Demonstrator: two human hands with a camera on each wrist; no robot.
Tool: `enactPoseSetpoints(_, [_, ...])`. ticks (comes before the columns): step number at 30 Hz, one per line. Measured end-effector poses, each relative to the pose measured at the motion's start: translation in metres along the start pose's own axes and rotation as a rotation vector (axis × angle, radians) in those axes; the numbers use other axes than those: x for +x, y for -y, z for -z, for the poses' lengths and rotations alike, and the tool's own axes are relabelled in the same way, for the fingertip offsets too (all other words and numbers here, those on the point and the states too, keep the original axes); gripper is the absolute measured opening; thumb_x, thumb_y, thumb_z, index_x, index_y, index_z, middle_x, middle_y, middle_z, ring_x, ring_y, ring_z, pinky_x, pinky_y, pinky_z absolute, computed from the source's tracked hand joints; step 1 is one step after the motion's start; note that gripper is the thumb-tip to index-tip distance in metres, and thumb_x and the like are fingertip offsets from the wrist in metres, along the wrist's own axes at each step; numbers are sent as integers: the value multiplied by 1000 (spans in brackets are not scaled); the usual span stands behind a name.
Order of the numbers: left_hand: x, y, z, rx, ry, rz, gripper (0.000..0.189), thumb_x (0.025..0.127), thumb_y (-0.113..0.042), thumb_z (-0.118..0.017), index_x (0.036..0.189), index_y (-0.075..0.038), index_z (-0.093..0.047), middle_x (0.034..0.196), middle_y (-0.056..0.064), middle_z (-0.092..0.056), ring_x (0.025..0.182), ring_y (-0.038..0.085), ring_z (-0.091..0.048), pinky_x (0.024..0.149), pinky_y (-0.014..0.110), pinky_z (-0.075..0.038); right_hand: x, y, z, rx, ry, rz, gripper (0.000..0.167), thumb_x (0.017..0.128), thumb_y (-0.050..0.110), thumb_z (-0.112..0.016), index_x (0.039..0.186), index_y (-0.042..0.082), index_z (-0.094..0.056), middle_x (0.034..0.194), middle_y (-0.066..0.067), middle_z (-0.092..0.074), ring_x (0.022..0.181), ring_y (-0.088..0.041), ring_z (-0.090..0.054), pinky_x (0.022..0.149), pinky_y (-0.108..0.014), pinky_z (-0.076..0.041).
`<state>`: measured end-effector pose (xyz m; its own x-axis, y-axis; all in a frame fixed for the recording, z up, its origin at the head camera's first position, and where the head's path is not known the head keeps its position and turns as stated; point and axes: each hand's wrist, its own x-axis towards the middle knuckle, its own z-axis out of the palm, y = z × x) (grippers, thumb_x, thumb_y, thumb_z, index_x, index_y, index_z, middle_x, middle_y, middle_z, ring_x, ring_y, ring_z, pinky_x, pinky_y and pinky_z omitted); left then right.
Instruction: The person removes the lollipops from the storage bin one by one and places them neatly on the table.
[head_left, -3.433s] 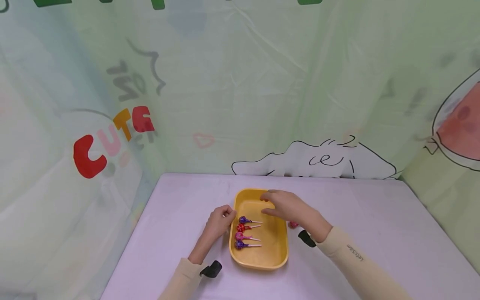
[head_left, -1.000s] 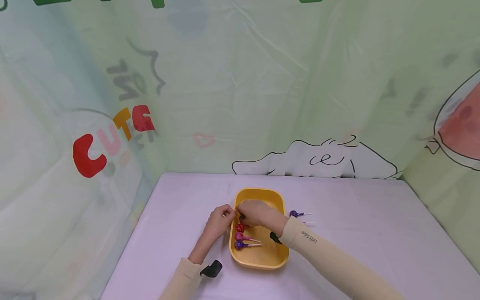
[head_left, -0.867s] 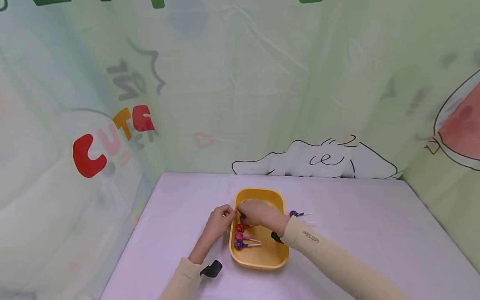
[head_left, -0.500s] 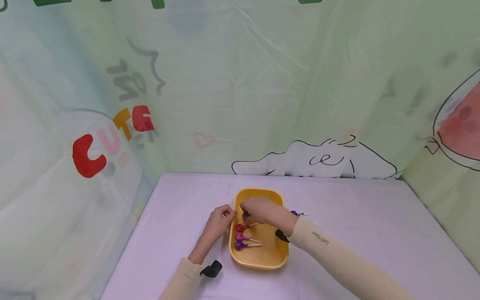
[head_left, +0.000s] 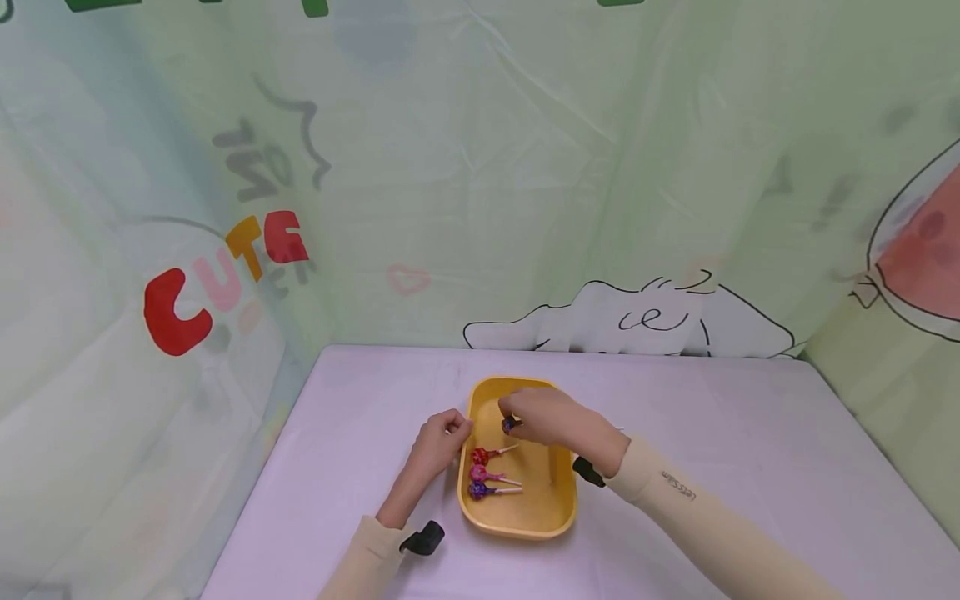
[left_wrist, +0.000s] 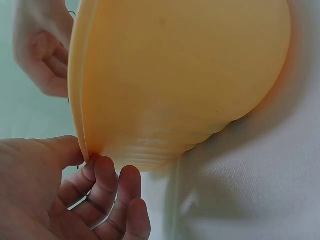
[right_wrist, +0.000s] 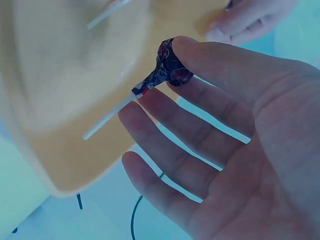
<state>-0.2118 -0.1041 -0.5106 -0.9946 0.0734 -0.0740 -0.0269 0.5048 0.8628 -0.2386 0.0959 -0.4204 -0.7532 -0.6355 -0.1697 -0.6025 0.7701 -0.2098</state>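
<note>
My right hand (head_left: 547, 414) pinches a dark purple wrapped lollipop (right_wrist: 164, 67) by its candy head, between thumb and fingers, above the yellow tray (head_left: 536, 510). The lollipop's white stick points away from the palm in the right wrist view. At the tray's left side, my left hand (head_left: 437, 442) pinches the rim; the left wrist view has the thumb on one face and the fingertips on the other. Inside the tray a red lollipop (head_left: 481, 456), a pink lollipop (head_left: 478, 473) and a purple lollipop (head_left: 478, 491) lie in a row, heads to the left, sticks to the right.
The tray stands on a table with a pale lilac cover (head_left: 705, 417). A white stick tip (head_left: 620, 428) shows on the table beyond my right forearm, the remainder hidden. Printed cloth (head_left: 450, 167) hangs behind the table and at both sides.
My right hand has lifted the purple lollipop from the head of the row and moved right with it. Earlier it was over the tray's left side. My left hand has stayed at the rim.
</note>
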Motion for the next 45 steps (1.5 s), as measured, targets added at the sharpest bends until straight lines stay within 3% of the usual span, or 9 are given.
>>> enactPoseSetpoints(12, [-1,0,0,5,-6,2,22,100,-24,-59,84,-9,-62,74,-1,-54,59,12,-49,52,22,-40,-25,-18,17,-35,-66,-11,12,91,22,-74,95,13,-67,85,3,-64,72,-12,-52,73,-31,-51])
enactPoseSetpoints(22, [-1,0,0,4,-6,0,22,100,-24,-59,85,-9,-62,75,0,-54,60,12,-49,51,23,-39,-51,-26,24,-19,-66,-87,15,88,21,-77,98,13,-68,87,2,-62,71,-12,-51,71,-29,-51])
enactPoseSetpoints(29, [0,0,-1,8,-7,9,22,100,-24,-59,86,-8,-63,74,-1,-53,60,12,-48,52,22,-39,-75,-38,19,35,-90,-137,22,86,20,-79,104,13,-69,90,2,-63,75,-11,-54,76,-33,-56])
enactPoseSetpoints(35, [0,1,0,8,-10,12,22,100,-24,-60,84,-11,-61,75,-1,-53,60,13,-48,52,23,-39,-90,-50,8,30,-93,-153,21,84,21,-80,99,15,-67,85,5,-59,72,-10,-51,70,-29,-53])
enactPoseSetpoints(45, [0,0,0,-5,-10,31,23,100,-28,-60,84,-11,-60,74,0,-53,61,13,-48,53,24,-40,-100,-57,-19,76,-58,-160,20,84,17,-80,97,15,-66,82,8,-57,72,-9,-48,66,-26,-49])
